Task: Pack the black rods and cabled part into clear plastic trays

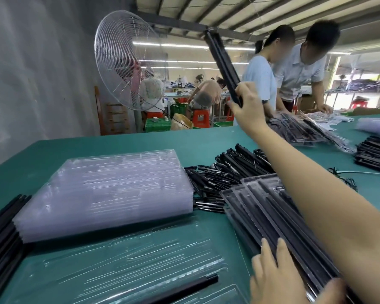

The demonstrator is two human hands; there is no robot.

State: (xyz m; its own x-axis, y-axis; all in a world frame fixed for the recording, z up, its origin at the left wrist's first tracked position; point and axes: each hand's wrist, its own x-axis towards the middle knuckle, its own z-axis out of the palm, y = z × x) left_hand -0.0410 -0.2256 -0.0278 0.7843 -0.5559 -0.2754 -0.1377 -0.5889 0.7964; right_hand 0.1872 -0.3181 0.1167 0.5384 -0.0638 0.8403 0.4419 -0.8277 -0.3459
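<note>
Right hand (248, 104) grips long black rods (222, 64); left hand (272, 273) lies flat, released, on filled trays (261, 207).

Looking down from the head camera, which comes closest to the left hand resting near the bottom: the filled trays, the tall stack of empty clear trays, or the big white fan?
From the left hand, nearest first:
1. Clear plastic trays filled with black rods, right under its fingers.
2. Tall stack of empty clear plastic trays, off to its left on the green table.
3. Big white wire-caged fan, standing beyond the table's far edge.
</note>
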